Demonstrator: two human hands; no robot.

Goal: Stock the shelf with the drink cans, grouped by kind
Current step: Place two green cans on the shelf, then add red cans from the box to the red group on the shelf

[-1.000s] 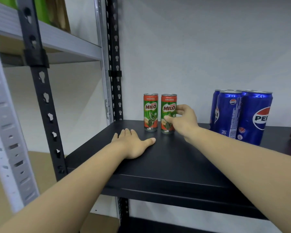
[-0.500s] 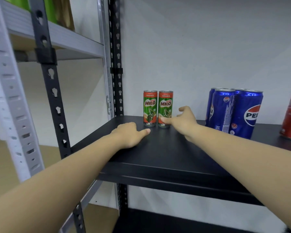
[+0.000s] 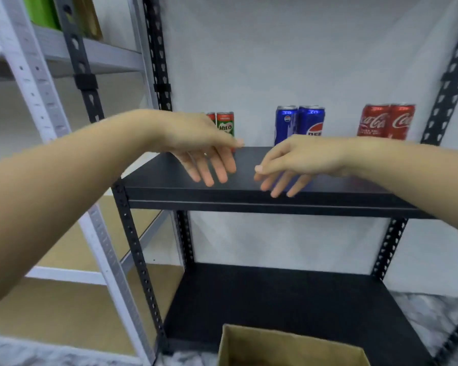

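Note:
Three pairs of cans stand upright at the back of the black shelf (image 3: 249, 199). Two green Milo cans (image 3: 225, 125) are on the left, partly hidden behind my left hand. Two blue Pepsi cans (image 3: 299, 122) are in the middle and two red Coca-Cola cans (image 3: 386, 120) on the right. My left hand (image 3: 196, 149) hovers over the shelf's front left with its fingers spread and hanging down, holding nothing. My right hand (image 3: 299, 162) hovers beside it near the shelf's middle, fingers loose and apart, also without anything in it.
An open cardboard box (image 3: 288, 347) sits at the bottom, in front of the black lower shelf (image 3: 275, 299). Black perforated uprights (image 3: 135, 249) frame the rack. A grey rack (image 3: 64, 154) stands to the left, with green items on its upper shelf.
Both hands have lifted off the shelf and drawn back from the Milo cans. The view has pulled back and tilted down, showing the Coca-Cola cans, the lower shelf and the box.

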